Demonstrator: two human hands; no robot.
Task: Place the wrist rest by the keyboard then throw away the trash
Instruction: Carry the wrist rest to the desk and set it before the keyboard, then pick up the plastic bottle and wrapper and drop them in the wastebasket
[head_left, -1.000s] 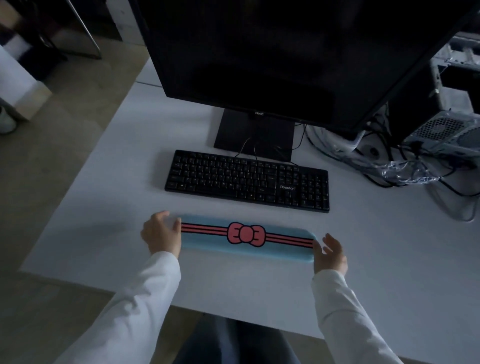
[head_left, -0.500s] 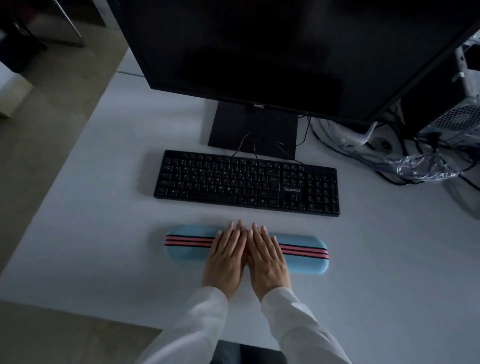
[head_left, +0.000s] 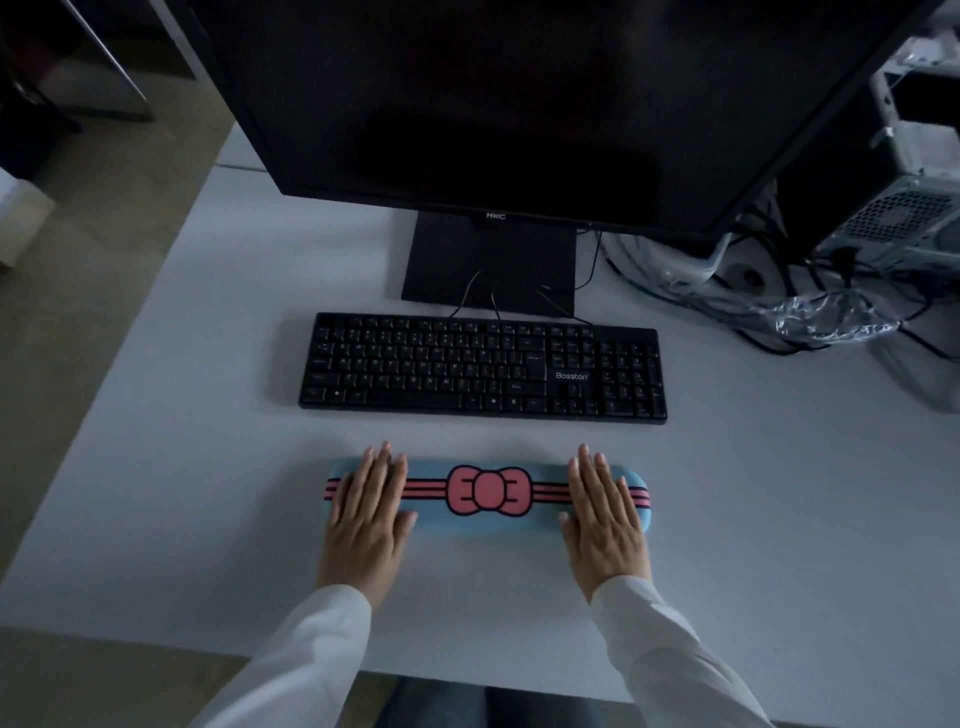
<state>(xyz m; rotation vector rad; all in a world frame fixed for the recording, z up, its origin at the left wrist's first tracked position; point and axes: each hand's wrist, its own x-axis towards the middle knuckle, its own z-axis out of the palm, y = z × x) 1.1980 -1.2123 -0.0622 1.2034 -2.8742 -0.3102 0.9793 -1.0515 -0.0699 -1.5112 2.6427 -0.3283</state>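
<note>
A light-blue wrist rest (head_left: 488, 522) with a pink bow and pink stripes lies flat on the white desk (head_left: 208, 467), parallel to a black keyboard (head_left: 483, 369) and a short gap in front of it. My left hand (head_left: 366, 512) lies palm-down on the rest's left end, fingers extended. On the right end my right hand (head_left: 602, 514) presses flat in the same way. Neither hand grips anything. A crumpled clear plastic wrapper (head_left: 826, 317) lies among cables at the desk's back right.
A large black monitor (head_left: 493, 104) on its stand rises behind the keyboard. A computer case (head_left: 904, 218) and tangled black cables fill the back right. The desk's left edge drops to the floor (head_left: 78, 260).
My hands went from holding the rest's ends, to lying together on its middle, to lying spread flat on its two ends. The bow is uncovered again.
</note>
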